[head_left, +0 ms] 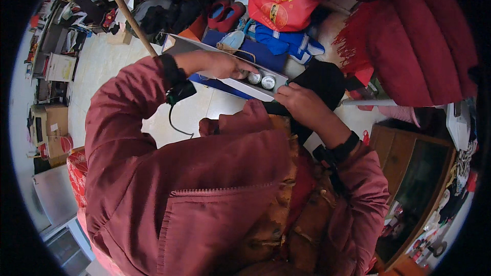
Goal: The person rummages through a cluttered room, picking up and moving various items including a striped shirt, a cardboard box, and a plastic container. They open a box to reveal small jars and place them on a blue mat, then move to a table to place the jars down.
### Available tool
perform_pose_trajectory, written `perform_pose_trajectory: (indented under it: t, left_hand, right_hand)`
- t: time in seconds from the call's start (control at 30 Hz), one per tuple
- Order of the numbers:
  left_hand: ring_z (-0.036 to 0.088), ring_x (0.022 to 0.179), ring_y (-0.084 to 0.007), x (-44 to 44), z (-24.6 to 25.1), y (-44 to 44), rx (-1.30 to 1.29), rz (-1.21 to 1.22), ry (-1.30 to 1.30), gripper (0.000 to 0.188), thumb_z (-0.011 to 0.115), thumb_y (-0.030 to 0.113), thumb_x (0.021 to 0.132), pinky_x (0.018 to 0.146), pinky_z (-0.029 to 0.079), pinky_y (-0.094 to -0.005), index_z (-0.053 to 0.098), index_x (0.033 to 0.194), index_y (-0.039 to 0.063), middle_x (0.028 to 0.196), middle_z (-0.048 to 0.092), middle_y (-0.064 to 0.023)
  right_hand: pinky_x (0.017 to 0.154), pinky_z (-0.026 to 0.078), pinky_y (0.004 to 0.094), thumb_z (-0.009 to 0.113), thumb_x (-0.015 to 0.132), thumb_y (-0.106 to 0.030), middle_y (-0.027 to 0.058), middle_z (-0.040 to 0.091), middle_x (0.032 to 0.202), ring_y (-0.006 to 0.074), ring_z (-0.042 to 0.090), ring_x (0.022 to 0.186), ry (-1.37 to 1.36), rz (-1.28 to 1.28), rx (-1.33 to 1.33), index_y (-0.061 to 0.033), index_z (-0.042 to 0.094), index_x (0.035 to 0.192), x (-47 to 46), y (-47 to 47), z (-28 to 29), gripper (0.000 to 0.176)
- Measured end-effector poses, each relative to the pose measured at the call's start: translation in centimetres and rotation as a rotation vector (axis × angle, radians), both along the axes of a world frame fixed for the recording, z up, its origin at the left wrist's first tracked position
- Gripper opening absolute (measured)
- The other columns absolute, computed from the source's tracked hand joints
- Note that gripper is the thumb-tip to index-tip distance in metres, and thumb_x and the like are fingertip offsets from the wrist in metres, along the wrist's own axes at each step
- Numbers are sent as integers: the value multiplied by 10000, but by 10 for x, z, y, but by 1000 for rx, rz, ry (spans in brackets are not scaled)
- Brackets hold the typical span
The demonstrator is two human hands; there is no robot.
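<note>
A long open box (238,83), white inside and blue outside, lies at an angle in front of me. Two round silvery lids (268,82) show side by side near its right end, and the containers below them are hidden. My left hand (220,65) reaches over the box, its index finger pointing along the edge by the lids. The other left fingers dip inside, where their grip is hidden. My right hand (301,101) pinches the right end of the box.
A wooden stick (126,13) leans beyond my left arm. Red shoes (226,14), a red bag (282,4) and blue clothing (287,40) lie beyond the box. A dark red padded garment (418,46) hangs at right above a wooden cabinet (387,145). Cardboard boxes (55,126) stand left.
</note>
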State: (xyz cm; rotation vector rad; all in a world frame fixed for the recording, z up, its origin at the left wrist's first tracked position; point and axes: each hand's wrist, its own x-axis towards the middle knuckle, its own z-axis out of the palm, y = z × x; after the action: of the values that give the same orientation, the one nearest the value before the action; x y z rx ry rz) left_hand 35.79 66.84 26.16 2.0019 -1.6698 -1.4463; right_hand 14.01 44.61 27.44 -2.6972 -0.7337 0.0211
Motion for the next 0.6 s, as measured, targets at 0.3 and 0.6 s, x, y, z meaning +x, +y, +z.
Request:
perform_pose_trajectory:
  t: [0.3,0.6]
  left_hand:
    - [554,1206,-366,9,-64,-15,-129,-200,-93,567,543,253,982,1005,439,-431,362,1509,151,1386,540,-205]
    - [627,1014,-394,3,-105,-14,-204,-59,-66,423,528,361,992,857,499,-492,541,1291,63,1119,648,-226]
  right_hand:
    - [793,557,361,617,766,-59,79,592,962,270,610,938,4,-27,-64,-65,673,870,3,8,-1,118]
    - [765,568,359,613,769,-70,81,592,948,268,626,925,-46,-29,-40,-62,675,828,4,14,-3,86]
